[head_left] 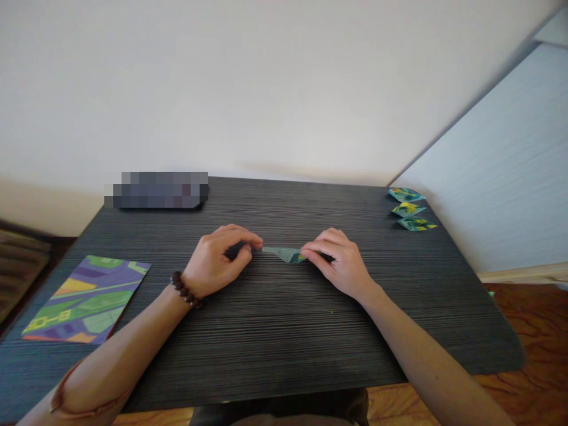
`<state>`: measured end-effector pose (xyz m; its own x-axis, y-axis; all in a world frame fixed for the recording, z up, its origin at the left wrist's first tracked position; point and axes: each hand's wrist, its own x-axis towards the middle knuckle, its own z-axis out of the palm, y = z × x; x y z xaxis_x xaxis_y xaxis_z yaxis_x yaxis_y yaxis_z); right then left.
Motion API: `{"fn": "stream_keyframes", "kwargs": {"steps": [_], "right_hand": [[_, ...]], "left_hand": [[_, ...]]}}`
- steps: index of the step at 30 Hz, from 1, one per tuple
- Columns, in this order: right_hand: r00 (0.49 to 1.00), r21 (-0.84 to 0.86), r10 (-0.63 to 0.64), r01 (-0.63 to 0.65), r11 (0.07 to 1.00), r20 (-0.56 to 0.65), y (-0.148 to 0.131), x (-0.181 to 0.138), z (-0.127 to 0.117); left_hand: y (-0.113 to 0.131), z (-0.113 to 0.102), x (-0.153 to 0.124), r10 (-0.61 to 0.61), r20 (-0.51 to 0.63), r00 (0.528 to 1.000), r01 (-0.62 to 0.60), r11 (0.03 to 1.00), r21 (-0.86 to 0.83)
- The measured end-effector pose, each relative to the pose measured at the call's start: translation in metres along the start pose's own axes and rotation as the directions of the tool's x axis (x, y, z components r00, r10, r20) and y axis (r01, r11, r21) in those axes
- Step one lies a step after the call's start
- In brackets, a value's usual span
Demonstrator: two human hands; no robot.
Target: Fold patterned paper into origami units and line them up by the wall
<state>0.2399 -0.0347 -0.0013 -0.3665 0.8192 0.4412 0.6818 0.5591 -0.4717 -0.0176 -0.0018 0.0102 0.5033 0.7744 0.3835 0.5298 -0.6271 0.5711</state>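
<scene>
Between my hands is a small folded paper piece (pixel 286 254), pale grey-green with darker green and yellow patches. It is narrow at the left and wider towards the right. My right hand (pixel 339 260) pinches its right end between thumb and fingers. At the pointed left end, the fingertips of my left hand (pixel 222 257) close on the narrow tip, the thumb curled in below the index finger. A dark beaded bracelet (pixel 181 287) circles my left wrist. Both hands are just over the dark table (pixel 266 337).
Three similar folded paper pieces (pixel 408 209) lie in a column at the far right. A colourful patterned booklet or sheet (pixel 89 302) rests on the left. Behind it, a blurred-out dark object (pixel 160 192) stands near the wall (pixel 284 89). A pale panel (pixel 501 160) borders the right side.
</scene>
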Motion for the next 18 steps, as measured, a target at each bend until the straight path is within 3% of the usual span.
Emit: {"fn": "stream_keyframes", "kwargs": {"steps": [9,13,18], "right_hand": [[0.998,0.001,-0.064,0.064,0.998,-0.016,-0.023,0.001,0.014],[0.998,-0.02,-0.065,0.065,0.998,-0.012,-0.022,0.001,0.013],[1.0,0.048,-0.011,0.011,0.999,0.002,-0.012,0.001,0.009]], "left_hand": [[0.02,0.023,-0.001,0.099,-0.019,0.995,-0.1,0.994,-0.045],[0.019,0.024,0.001,0.119,-0.047,0.992,-0.12,0.993,-0.009],[0.013,0.017,0.003,0.136,0.011,0.991,-0.135,0.99,-0.041]]}}
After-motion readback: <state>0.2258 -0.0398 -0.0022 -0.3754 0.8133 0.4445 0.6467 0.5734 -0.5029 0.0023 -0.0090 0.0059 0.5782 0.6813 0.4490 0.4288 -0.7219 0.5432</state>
